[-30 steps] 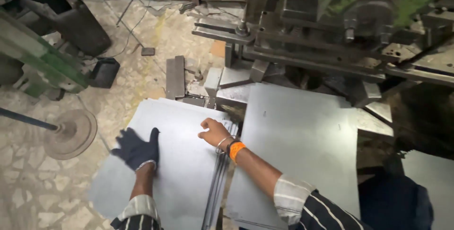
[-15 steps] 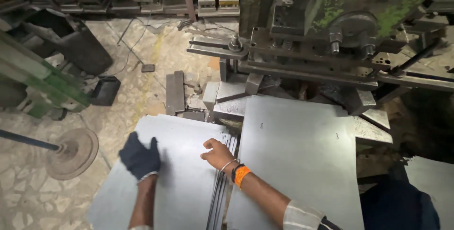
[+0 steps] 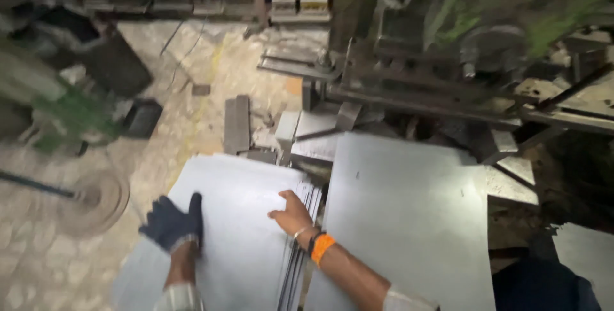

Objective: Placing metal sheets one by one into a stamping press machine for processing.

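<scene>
head view: one camera, looking down.
left hand (image 3: pixel 171 223): my gloved one, fingers spread flat on the top metal sheet (image 3: pixel 236 221), steadying it.
right hand (image 3: pixel 293 212): bare, open, palm down near the stack's right edge.
second sheet (image 3: pixel 409 215): lies flat just beside the stack, under the press (image 3: pixel 448 74).

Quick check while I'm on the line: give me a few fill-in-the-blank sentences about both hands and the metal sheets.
The left hand wears a dark ____.
The right hand is bare, with an ____ band at its wrist.
Both hands rest on the top sheet of a ____ of metal sheets.
A second large sheet lies to the ____ of that pile.

Missing words: glove; orange; stack; right
</scene>
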